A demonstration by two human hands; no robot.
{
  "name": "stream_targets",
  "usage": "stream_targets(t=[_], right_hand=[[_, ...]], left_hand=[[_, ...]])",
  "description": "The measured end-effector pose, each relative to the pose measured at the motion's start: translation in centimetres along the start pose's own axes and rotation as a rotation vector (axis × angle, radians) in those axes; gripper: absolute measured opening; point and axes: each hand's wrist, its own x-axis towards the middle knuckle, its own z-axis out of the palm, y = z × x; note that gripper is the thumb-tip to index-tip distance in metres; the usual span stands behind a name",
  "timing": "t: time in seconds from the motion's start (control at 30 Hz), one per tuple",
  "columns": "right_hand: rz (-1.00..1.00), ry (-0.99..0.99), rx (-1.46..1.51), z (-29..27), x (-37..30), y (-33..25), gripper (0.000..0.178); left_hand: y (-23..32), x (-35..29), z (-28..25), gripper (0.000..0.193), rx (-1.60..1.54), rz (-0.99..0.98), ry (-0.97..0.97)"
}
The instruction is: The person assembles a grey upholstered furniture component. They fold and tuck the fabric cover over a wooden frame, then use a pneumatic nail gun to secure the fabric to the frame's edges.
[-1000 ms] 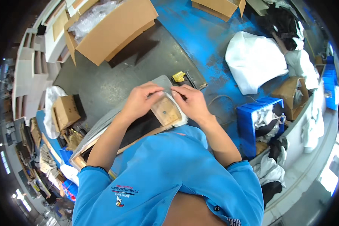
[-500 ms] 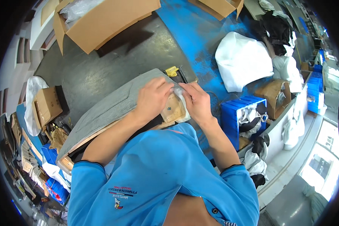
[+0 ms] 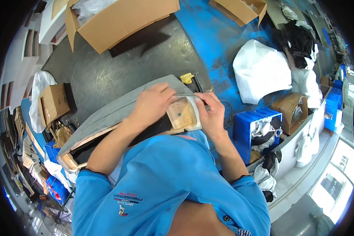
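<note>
A long upholstered piece point(image 3: 118, 103) in grey fabric lies in front of me, its wooden frame and dark hollow underside toward my body. At its right end, a pale wooden corner block point(image 3: 181, 114) shows, with a small screw-like spot on it. My left hand point(image 3: 155, 103) is closed on the grey fabric edge above this block, fingertips curled over it. With thumb and fingers, my right hand point(image 3: 211, 110) pinches the same edge at the right corner. The fabric edge point(image 3: 185, 94) stretches between the two hands, and white lining shows beside the block.
Just beyond the corner is a black tool with a yellow part point(image 3: 187, 78). A blue crate point(image 3: 244, 135) holding white and dark scraps stands at right, near a white padded piece point(image 3: 259, 72). A large cardboard box point(image 3: 126, 25) and a smaller carton point(image 3: 55, 103) stand at far left.
My hands have moved apart along the edge, the left one leftward and the right slightly outward and down. More of the wooden block shows. The whole view has shifted a little.
</note>
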Motion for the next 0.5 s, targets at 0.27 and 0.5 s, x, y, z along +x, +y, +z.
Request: stream_targets(t=[0.27, 0.5], right_hand=[[0.113, 0.03, 0.171, 2.4, -1.2, 0.8, 0.033], [0.249, 0.051, 0.445, 2.9, -1.2, 2.5, 0.032]], left_hand=[[-6.3, 3.8, 0.3, 0.021, -0.61, -0.251, -0.583], [-6.3, 5.6, 4.6, 0.061, -0.871, -0.182, -0.772]])
